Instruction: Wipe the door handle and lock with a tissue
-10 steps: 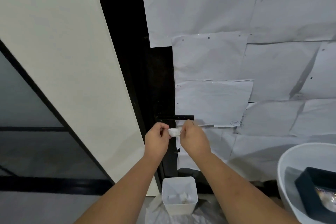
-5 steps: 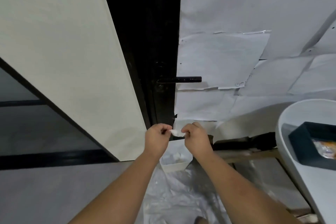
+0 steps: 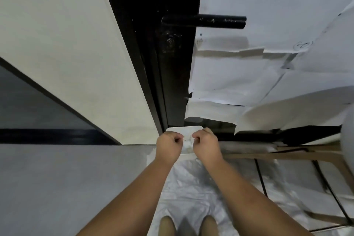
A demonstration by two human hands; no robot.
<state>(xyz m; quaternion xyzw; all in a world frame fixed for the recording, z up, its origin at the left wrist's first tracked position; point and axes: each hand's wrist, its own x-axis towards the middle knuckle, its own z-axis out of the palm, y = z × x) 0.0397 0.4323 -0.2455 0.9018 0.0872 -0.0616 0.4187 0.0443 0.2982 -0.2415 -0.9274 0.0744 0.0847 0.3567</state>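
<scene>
Both hands dropped from handle height: left hand [image 3: 168,144] and right hand [image 3: 206,144] curled closed, tissue not clearly visible. White bin [image 3: 184,130] directly under them holds crumpled white scraps. Black door handle [image 3: 204,21] and lock [image 3: 170,41] above; plastic sheet [image 3: 191,188] covers floor.

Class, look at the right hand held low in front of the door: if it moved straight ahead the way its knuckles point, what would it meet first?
Probably the small white plastic bin directly under and ahead of the right hand; beyond it stands the black door edge. Depth is hard to judge here.
</scene>
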